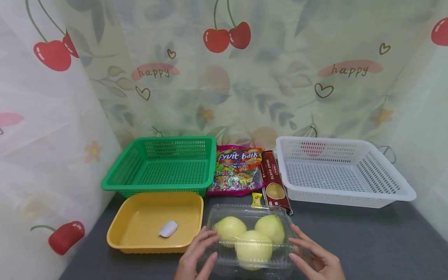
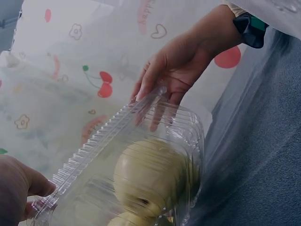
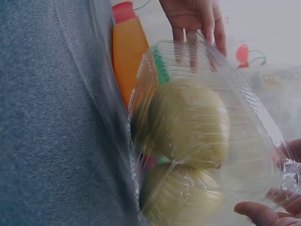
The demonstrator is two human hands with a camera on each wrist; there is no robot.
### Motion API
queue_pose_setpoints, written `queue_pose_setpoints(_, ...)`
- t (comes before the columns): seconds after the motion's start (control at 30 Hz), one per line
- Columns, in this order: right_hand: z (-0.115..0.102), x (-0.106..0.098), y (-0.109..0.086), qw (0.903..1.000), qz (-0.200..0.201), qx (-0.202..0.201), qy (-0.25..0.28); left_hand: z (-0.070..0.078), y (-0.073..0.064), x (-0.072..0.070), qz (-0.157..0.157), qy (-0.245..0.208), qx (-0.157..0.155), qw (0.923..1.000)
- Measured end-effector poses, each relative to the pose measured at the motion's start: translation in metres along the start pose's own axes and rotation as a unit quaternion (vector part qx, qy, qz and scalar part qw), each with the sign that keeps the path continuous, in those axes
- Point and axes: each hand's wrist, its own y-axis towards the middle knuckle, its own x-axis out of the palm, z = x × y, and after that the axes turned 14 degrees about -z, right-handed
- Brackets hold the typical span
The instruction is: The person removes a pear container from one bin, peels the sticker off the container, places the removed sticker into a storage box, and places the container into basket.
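A clear plastic clamshell box (image 1: 280,249) sits low in the middle of the head view with three pale yellow-green pears inside, among them the front pear (image 1: 253,251). My left hand (image 1: 197,254) pinches its left edge between thumb and fingers. On the opposite side, my right hand (image 1: 316,258) grips the right edge in the same way. Seen from the left wrist, the box's ridged rim (image 2: 89,146) runs between the two hands. The right wrist view shows pears (image 3: 190,125) through the ribbed plastic.
Behind the box lie a fruit candy bag (image 1: 239,167), a small yellow candy (image 1: 256,199) and a dark red pasta packet (image 1: 274,181). A green basket (image 1: 159,190) and a yellow tray (image 1: 140,225) holding a crumpled white scrap (image 1: 168,229) stand left. A white basket (image 1: 346,198) stands right.
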Motion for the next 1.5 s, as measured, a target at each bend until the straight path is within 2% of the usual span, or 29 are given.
queue_pose_setpoints(0.17,-0.005,0.0,0.004,0.9996,-0.003,0.02,0.019,0.002,0.003,-0.007,-0.008,0.001,0.0,1.0)
queue_pose_setpoints(0.33,-0.011,-0.001,0.008,0.9995,-0.013,0.014,0.026,0.001,0.006,-0.011,0.006,0.02,0.027,0.9994)
queue_pose_setpoints(0.5,-0.017,-0.001,0.012,0.9975,-0.027,-0.058,0.029,0.0,0.01,-0.018,0.01,0.03,0.052,0.9981)
queue_pose_setpoints(0.7,-0.022,0.001,0.02,0.9911,-0.037,-0.123,0.036,0.0,0.016,-0.028,0.004,0.024,0.048,0.9985)
queue_pose_setpoints(0.93,-0.026,0.003,0.033,0.9708,-0.063,-0.222,0.063,-0.003,0.024,-0.036,0.015,0.024,0.068,0.9973)
queue_pose_setpoints(1.03,-0.03,0.004,0.039,0.9701,-0.068,-0.228,0.048,-0.004,0.027,-0.039,0.027,0.017,0.077,0.9966)
queue_pose_setpoints(1.2,-0.039,0.006,0.049,0.9751,-0.07,-0.21,0.009,-0.006,0.034,-0.047,0.039,0.02,0.081,0.9958)
queue_pose_setpoints(1.4,-0.046,0.016,0.069,0.9671,-0.068,-0.242,0.039,-0.01,0.042,-0.059,0.044,0.003,0.078,0.996)
queue_pose_setpoints(1.5,-0.049,0.021,0.079,0.9669,-0.07,-0.239,0.053,-0.012,0.048,-0.065,0.055,0.004,0.081,0.9952)
